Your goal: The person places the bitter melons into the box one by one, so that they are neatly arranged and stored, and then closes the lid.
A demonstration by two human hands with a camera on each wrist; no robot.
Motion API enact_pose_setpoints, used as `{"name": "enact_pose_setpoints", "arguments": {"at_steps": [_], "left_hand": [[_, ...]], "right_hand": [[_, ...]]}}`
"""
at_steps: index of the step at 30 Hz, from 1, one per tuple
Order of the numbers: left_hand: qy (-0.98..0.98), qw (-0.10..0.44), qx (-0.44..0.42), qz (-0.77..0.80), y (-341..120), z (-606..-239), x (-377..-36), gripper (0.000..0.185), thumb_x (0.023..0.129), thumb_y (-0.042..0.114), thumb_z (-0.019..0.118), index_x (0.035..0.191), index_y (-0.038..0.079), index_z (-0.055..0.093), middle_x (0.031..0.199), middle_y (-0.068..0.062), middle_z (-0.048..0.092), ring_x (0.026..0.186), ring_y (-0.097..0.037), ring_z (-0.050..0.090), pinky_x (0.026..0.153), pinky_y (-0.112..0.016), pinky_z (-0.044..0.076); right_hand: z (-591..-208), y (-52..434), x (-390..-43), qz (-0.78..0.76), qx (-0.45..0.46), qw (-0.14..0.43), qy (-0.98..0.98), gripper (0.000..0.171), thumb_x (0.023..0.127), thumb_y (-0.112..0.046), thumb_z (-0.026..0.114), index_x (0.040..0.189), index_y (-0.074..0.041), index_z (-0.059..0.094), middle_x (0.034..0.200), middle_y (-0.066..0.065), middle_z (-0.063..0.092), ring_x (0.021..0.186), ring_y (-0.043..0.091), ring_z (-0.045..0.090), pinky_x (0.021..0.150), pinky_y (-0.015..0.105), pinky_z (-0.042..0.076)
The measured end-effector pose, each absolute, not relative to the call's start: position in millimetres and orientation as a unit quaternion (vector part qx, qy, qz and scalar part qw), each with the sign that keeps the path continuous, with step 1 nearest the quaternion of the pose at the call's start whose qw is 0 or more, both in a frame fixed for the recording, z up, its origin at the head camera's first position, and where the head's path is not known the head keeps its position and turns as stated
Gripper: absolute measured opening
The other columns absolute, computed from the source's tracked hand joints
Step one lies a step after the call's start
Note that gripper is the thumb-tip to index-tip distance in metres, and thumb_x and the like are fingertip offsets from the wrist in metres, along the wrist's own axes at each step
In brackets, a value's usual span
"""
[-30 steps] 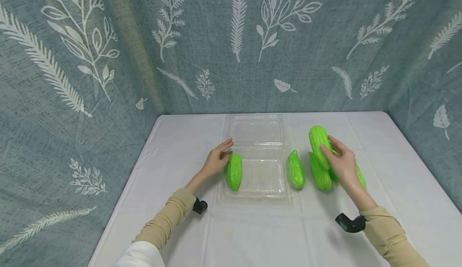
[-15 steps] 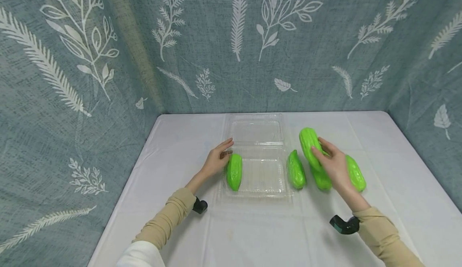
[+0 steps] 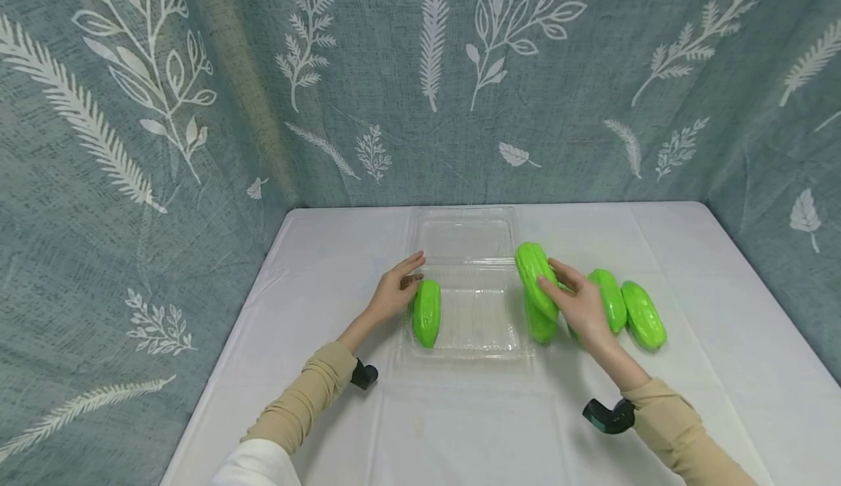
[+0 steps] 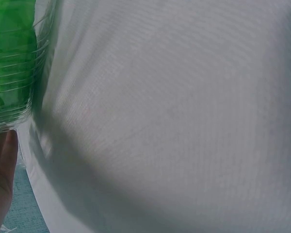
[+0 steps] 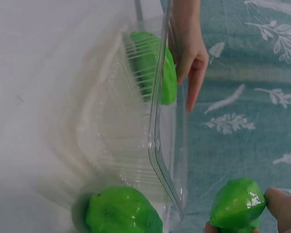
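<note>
In the head view my left hand (image 3: 393,292) touches the left side of a clear plastic clamshell container (image 3: 482,353), fingers fairly straight. One bright green ridged gourd (image 3: 427,314) lies inside along the left wall. My right hand (image 3: 581,307) holds another green gourd (image 3: 535,276) above the container's right edge, thumb on the near side and fingers behind. In the right wrist view this held gourd (image 5: 238,205) shows its pointed end between the fingertips. Below it, another gourd (image 3: 542,324) stands just right of the container, partly hidden.
Two more green gourds, one (image 3: 609,300) nearer the hand and one (image 3: 644,315) farther right, lie on the white table (image 3: 460,427). Another is mostly covered by my right hand. The container's lid (image 3: 466,236) lies folded back. A patterned curtain (image 3: 394,70) hangs behind.
My right hand has carried the held gourd left, from above the pile to the container's right edge. Gourds on the right are uncovered. The left hand has stayed put.
</note>
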State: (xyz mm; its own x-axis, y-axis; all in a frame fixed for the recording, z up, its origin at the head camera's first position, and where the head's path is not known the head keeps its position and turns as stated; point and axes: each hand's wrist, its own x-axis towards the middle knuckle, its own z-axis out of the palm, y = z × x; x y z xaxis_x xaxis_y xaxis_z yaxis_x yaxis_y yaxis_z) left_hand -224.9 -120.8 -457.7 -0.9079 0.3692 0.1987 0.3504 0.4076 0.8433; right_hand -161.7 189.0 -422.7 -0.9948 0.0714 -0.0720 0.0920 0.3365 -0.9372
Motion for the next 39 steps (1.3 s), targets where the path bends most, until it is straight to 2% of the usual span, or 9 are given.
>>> {"name": "enact_pose_setpoints", "arguments": {"at_steps": [5,13,15,31,39], "left_hand": [[0.839,0.021,0.213,0.501,-120.6,-446.3,-219.3,0.045,0.088,-0.015,0.045,0.133,-0.017,0.042,0.147,-0.029,0.034,0.116,-0.046,0.055,0.101,-0.046,0.049],[0.839,0.011,0.214,0.501,-123.2,-459.5,-226.1,0.045,0.089,-0.014,0.045,0.134,-0.014,0.043,0.148,-0.026,0.035,0.116,-0.044,0.056,0.101,-0.043,0.050],[0.837,0.021,0.212,0.504,-121.7,-449.5,-221.0,0.045,0.088,-0.015,0.045,0.133,-0.015,0.042,0.147,-0.028,0.034,0.116,-0.046,0.055,0.101,-0.047,0.049],[0.830,0.021,0.222,0.512,-121.7,-451.4,-221.6,0.045,0.088,-0.015,0.045,0.133,-0.017,0.042,0.147,-0.029,0.033,0.117,-0.048,0.053,0.103,-0.048,0.047],[0.826,0.017,0.225,0.516,-122.9,-452.1,-222.0,0.044,0.088,-0.015,0.045,0.132,-0.017,0.042,0.147,-0.030,0.033,0.116,-0.049,0.053,0.102,-0.050,0.047]], "right_hand": [[-426.2,180.7,-163.6,-0.572,0.045,0.017,0.819,0.060,0.095,-0.030,0.056,0.145,-0.003,0.036,0.147,0.023,0.039,0.128,0.037,0.048,0.106,0.043,0.045],[-434.6,166.3,-165.6,-0.557,0.020,0.025,0.830,0.058,0.094,-0.031,0.058,0.142,-0.002,0.041,0.144,0.023,0.043,0.127,0.038,0.049,0.105,0.045,0.047],[-436.8,162.5,-165.6,-0.554,0.013,0.026,0.832,0.058,0.094,-0.031,0.058,0.141,-0.002,0.042,0.144,0.023,0.043,0.128,0.038,0.048,0.105,0.044,0.047],[-445.9,130.3,-165.0,-0.563,-0.030,0.009,0.826,0.052,0.091,-0.019,0.063,0.135,0.004,0.047,0.138,0.024,0.050,0.128,0.037,0.049,0.103,0.044,0.049],[-452.7,118.3,-164.6,-0.530,-0.041,0.012,0.847,0.052,0.091,-0.021,0.063,0.133,0.006,0.049,0.135,0.025,0.052,0.126,0.038,0.050,0.101,0.045,0.050]]}}
